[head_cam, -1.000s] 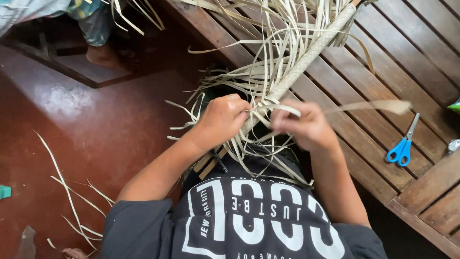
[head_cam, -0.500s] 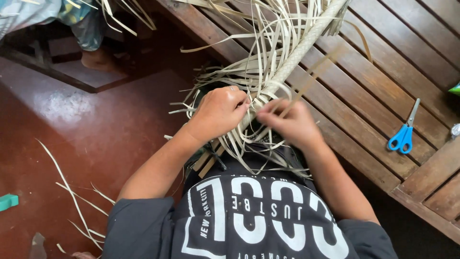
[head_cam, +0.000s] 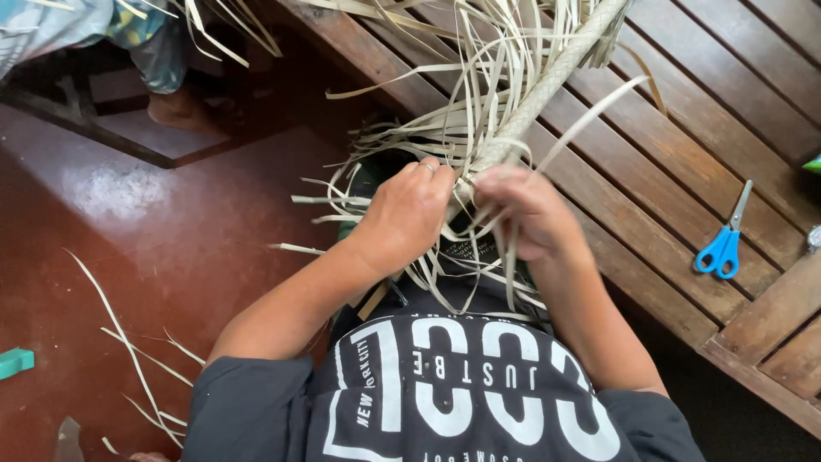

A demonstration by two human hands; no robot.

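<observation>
Left hand [head_cam: 409, 218] curled knuckles-up over the near end of a pale woven strip braid [head_cam: 547, 81], fingers closed around it just where the finished weave gives way to loose ends. Right hand [head_cam: 532, 210] close beside, almost touching the left, fingers bent and pinched on a few of the loose strips [head_cam: 479, 257]; exact fingertip contact blurred. Both forearms angled inward from the dark printed shirt [head_cam: 445, 393], elbows wide. Braid slanting up and away to the right across the wooden slatted bench [head_cam: 684, 111], fringe fanning out on every side of the hands. Blue-handled scissors [head_cam: 723, 244] well apart on the bench to the right, near its front edge. Open red floor [head_cam: 128, 282] to the left, scattered with stray strips [head_cam: 128, 351]; a small teal object [head_cam: 15, 361] at the far left edge.
</observation>
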